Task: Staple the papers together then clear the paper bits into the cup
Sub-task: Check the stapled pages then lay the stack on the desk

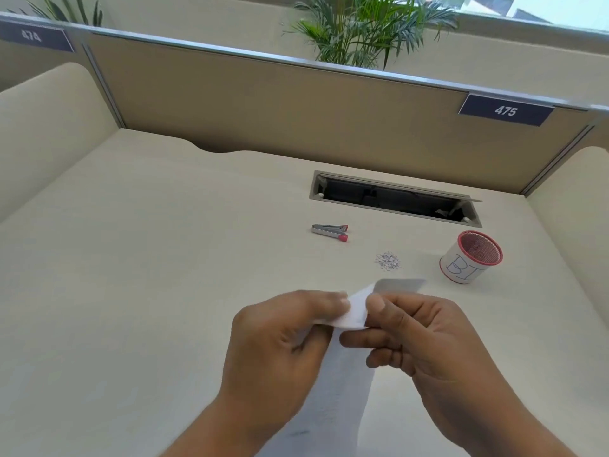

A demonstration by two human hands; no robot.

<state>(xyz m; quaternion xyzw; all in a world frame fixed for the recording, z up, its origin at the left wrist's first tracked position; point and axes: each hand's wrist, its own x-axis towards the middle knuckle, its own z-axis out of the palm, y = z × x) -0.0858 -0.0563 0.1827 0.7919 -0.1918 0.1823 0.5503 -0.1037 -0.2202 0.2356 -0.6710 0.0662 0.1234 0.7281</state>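
Both hands hold white papers [342, 374] above the desk near me. My left hand [280, 334] pinches the top corner from the left with thumb and fingers. My right hand [415, 334] pinches the same corner from the right. A small silver stapler [329, 231] with red ends lies on the desk beyond the hands. To its right is a little heap of paper bits [388, 260]. A white cup [470, 257] with a red mesh inside and red rim stands at the right, marked with letters.
The cream desk [148, 258] is walled by tan partitions [263, 103] at the back and cream panels at both sides. An open cable hatch [395, 199] is sunk into the desk behind the stapler. Plants stand beyond the partition.
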